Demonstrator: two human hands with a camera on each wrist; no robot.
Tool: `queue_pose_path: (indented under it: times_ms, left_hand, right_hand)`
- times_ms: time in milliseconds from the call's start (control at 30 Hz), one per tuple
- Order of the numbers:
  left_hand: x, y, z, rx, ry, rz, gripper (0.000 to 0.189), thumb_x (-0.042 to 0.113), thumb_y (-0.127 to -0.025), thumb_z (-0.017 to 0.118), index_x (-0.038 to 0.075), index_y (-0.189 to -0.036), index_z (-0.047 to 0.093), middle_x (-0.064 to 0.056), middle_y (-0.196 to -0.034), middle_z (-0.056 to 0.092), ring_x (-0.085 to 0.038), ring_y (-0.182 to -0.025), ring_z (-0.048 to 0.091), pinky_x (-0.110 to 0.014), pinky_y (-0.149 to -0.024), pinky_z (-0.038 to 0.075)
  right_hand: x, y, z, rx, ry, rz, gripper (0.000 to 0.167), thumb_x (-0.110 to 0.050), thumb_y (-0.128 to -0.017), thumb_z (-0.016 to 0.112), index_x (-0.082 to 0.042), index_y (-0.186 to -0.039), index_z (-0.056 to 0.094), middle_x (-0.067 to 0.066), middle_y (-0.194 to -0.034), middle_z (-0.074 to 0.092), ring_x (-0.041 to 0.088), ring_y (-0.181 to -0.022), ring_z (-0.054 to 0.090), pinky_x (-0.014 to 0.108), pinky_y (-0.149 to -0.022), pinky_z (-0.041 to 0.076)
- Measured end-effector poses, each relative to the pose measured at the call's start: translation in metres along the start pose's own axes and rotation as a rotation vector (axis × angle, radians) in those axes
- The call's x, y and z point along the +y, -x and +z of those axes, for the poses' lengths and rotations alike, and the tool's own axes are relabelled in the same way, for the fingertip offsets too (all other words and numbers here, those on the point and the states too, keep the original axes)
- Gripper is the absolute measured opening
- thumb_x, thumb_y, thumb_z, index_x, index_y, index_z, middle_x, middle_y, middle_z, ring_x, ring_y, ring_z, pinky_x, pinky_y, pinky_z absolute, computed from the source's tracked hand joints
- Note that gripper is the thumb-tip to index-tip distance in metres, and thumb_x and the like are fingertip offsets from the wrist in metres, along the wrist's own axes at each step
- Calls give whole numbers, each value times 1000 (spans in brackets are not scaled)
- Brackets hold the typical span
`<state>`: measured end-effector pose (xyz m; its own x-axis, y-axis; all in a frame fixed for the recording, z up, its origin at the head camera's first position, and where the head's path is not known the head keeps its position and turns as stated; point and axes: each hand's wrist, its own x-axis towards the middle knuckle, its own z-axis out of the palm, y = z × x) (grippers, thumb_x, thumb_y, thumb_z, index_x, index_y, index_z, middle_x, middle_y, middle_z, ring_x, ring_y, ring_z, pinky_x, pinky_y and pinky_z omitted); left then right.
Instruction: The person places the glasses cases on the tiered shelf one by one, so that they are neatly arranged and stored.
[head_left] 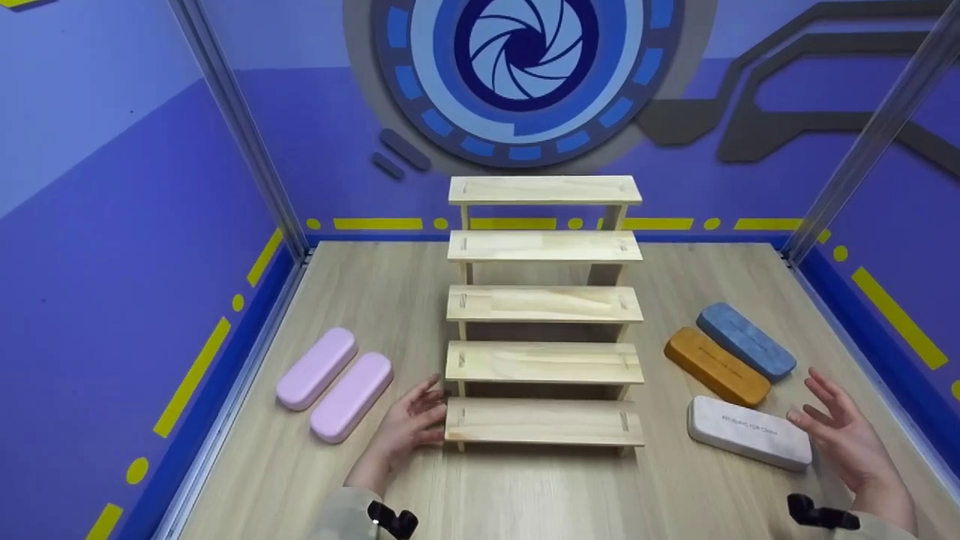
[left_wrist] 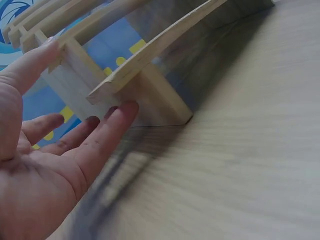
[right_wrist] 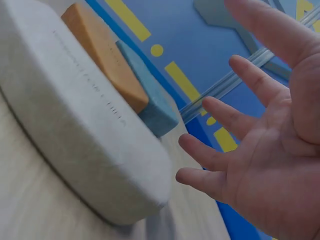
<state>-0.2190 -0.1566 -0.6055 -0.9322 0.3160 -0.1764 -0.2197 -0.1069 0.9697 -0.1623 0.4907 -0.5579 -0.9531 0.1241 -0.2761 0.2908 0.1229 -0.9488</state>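
A five-step wooden display rack (head_left: 545, 304) stands upright on the middle of the wood-grain tabletop (head_left: 547, 495), its steps rising away from the person. The left hand (head_left: 409, 426) is at the left end of the rack's lowest step, fingers and thumb apart and gripping nothing; the left wrist view shows the fingertips close against the side panel, but whether they press on it cannot be told.

To the right of the rack lies a white glasses case (head_left: 750, 433) with a line of small dark lettering on its lid. The right hand (head_left: 851, 439) is just beside that case's right end, palm bare and fingers spread apart; the right wrist view shows a gap between fingertips and case.

Behind the white case, an orange-brown glasses case (head_left: 717, 366) and a blue glasses case (head_left: 746, 341) lie slantwise, close side by side. Left of the rack, two pink glasses cases (head_left: 352, 397) lie roughly parallel, both tilted the same way.

Black bands (head_left: 821, 514) circle both wrists. Beyond the tabletop, a blue-purple back wall (head_left: 300, 150) bears a round aperture emblem (head_left: 525, 49) and a row of yellow dashes and dots.
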Motion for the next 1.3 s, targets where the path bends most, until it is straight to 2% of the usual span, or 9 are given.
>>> queue_pose_path:
  times_ms: [100, 300, 400, 500, 633, 733, 767, 967, 1300]
  left_hand:
    - [-5, -1, 2, 3, 24, -14, 81, 14, -94, 73, -1, -160, 28, -30, -152, 39, -17, -103, 64, -28, -75, 60]
    - [-11, -2, 4, 0, 98, -21, 81, 3, -89, 75, -7, -156, 30, -13, -132, 54, -10, -84, 65, -23, -68, 58]
    - [-13, -3, 5, -9, 127, -24, 80, -1, -88, 73, -9, -155, 30, -8, -126, 58, -10, -84, 66, -23, -69, 58]
    - [-16, -4, 4, -34, 145, -26, 78, -4, -88, 70, -11, -154, 29, -8, -128, 59, -12, -91, 67, -26, -74, 61]
    - [-18, -5, 4, -68, 167, -26, 75, -5, -90, 67, -13, -154, 28, -9, -129, 61, -16, -102, 66, -31, -81, 63]
    - [-19, -5, 4, -67, 178, -36, 74, -6, -90, 66, -14, -153, 28, -7, -126, 62, -16, -104, 66, -30, -83, 62]
    - [-19, -5, 4, -64, 180, -39, 74, -6, -90, 66, -14, -153, 28, -7, -127, 62, -15, -103, 66, -29, -83, 62]
    - [-22, -4, 4, -57, 188, -33, 73, -5, -90, 67, -14, -152, 29, -9, -129, 61, -15, -103, 66, -29, -83, 62]
    - [-25, -4, 3, -48, 184, -16, 74, -4, -90, 68, -15, -152, 28, -9, -129, 62, -15, -100, 67, -30, -84, 63]
  right_hand:
    - [6, -1, 2, 4, 36, 42, 101, -18, -100, 67, -47, -161, -8, 0, -171, -22, 51, -154, -17, 69, -124, -4]
    - [15, -5, 4, 4, 72, 105, 112, -17, -95, 74, -47, -160, -12, 12, -170, -21, 53, -154, -14, 70, -125, -2]
    - [20, -5, 3, -4, 76, 132, 116, -15, -93, 76, -47, -160, -12, 15, -170, -19, 52, -154, -17, 68, -126, -2]
    - [25, -3, 2, -12, 98, 164, 117, -15, -92, 77, -46, -160, -12, 17, -171, -16, 48, -156, -12, 43, -128, 30]
    - [29, -3, 2, -14, 99, 209, 120, -13, -90, 79, -45, -161, -12, 19, -172, -13, 40, -156, -4, 35, -125, 34]
    - [31, -4, 3, -10, 74, 235, 124, -10, -86, 81, -43, -161, -12, 16, -172, -15, 37, -158, -7, 56, -131, 4]
    - [32, -4, 3, -13, 70, 233, 124, -8, -86, 81, -42, -162, -12, 15, -172, -16, 35, -158, -9, 55, -131, 2]
    - [35, -3, 3, -44, 120, 214, 122, -1, -86, 79, -31, -165, -10, 15, -171, -18, 33, -157, -8, 52, -130, 0]
    - [33, -4, 7, -51, 243, 205, 119, 10, -79, 77, -4, -163, -6, 26, -168, -16, 48, -153, -7, 67, -126, -5]
